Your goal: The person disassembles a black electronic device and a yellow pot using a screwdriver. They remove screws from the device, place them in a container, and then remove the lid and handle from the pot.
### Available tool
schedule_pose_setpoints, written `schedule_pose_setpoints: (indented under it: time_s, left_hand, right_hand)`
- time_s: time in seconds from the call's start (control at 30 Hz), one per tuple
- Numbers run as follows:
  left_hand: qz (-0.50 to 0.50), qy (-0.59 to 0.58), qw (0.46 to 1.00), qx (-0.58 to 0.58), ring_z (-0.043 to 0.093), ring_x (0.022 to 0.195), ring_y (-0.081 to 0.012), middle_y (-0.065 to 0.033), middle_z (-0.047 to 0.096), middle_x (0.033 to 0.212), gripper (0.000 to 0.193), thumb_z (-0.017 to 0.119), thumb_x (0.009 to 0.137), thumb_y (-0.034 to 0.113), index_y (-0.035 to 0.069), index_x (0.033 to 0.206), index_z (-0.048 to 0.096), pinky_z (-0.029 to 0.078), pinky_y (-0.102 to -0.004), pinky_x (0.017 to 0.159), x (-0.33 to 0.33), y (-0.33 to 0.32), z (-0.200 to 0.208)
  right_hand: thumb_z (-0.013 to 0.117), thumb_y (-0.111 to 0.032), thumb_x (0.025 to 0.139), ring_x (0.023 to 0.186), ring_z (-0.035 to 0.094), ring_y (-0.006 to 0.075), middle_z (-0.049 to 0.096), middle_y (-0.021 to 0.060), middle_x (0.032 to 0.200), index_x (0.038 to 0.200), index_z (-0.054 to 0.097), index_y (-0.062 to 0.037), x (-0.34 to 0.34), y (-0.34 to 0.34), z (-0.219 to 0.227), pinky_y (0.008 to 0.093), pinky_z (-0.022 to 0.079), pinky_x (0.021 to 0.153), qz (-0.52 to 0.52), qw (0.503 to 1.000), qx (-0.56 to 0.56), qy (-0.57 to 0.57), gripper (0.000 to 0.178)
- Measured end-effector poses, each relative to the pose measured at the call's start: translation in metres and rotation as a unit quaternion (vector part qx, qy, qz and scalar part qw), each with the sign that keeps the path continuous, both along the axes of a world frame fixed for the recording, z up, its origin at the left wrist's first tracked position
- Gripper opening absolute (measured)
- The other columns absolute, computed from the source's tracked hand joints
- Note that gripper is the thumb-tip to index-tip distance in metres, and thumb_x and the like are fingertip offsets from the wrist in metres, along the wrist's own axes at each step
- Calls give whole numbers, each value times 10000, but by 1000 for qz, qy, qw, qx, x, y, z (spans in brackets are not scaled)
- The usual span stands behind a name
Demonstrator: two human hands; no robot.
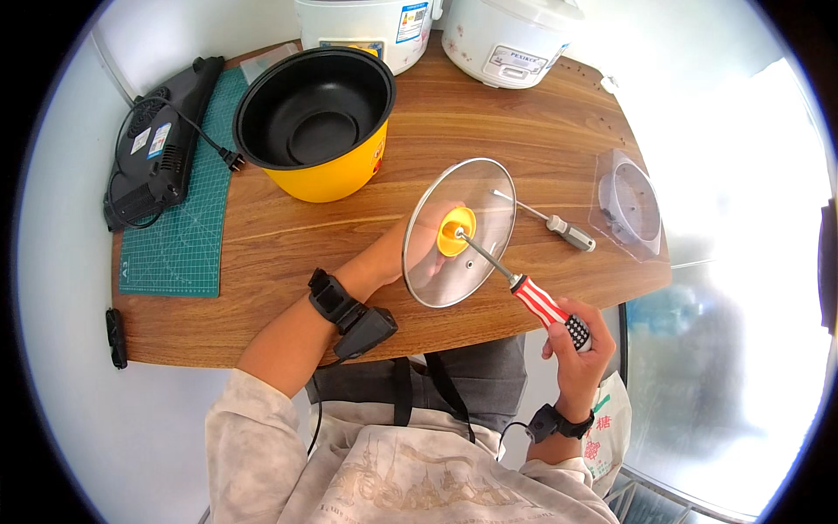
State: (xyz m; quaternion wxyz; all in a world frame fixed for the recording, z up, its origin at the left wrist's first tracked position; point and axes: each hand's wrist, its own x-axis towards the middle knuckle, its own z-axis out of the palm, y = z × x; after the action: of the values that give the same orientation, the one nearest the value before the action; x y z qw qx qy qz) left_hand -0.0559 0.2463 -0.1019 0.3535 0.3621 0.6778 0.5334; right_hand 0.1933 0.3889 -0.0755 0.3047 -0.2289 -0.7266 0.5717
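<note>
A round glass lid (476, 188) with a metal rim stands tilted over the table. Behind it, partly seen through the glass, my left hand (422, 243) is closed around the lid's yellow knob (447, 245). My right hand (580, 360) grips a screwdriver (539, 301) by its red-and-white striped handle with a dark starred end. Its shaft points up and left, and the tip meets the screw at the knob's centre. Just right of the lid lies a second screwdriver (572, 233) with a grey handle, its shaft end seen through the glass.
A yellow pot (323, 182) with a black inside stands at the back left. Two white rice cookers (362, 24) are behind it. On the left, a black appliance (166, 144) with a cord rests partly on a green cutting mat (179, 260). A clear plastic tray (630, 205) sits at the right edge.
</note>
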Motion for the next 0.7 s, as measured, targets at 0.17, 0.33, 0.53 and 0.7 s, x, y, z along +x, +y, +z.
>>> schedule_pose_setpoints:
  time_s: [0.17, 0.33, 0.53, 0.7]
  left_hand:
    - [10, -114, 992, 56, 501, 510, -96, -57, 583, 735, 361, 346, 1097, 314, 38, 1165, 567, 394, -222, 435, -2, 3, -10]
    - [-14, -99, 994, 31, 486, 483, -90, -52, 574, 719, 369, 328, 1099, 331, 50, 1148, 562, 377, -217, 409, -5, 5, -8]
    - [17, -102, 994, 28, 498, 492, -90, -54, 590, 728, 361, 349, 1093, 308, 41, 1087, 591, 377, -224, 416, -2, 5, -9]
    - [38, -117, 992, 0, 529, 517, -90, -69, 619, 768, 328, 382, 1084, 257, 16, 1178, 584, 408, -233, 451, -6, 5, -11]
  right_hand:
    - [697, -189, 898, 660, 591, 73, 671, 51, 958, 1143, 625, 32, 2, 9, 10, 192, 424, 520, 11, 997, 72, -12, 338]
    - [622, -316, 967, 689, 591, 108, 576, 141, 1176, 1114, 568, 19, -5, 3, 19, 189, 419, 500, -20, 992, 26, 124, 370]
    - [571, -416, 1015, 682, 608, 99, 642, 108, 936, 1089, 569, 24, -14, -4, 26, 218, 432, 502, -45, 987, 138, 67, 446]
    - [614, -322, 1003, 644, 568, 131, 635, 98, 768, 1032, 574, 12, -12, 9, 34, 276, 457, 590, -66, 971, 226, -50, 338]
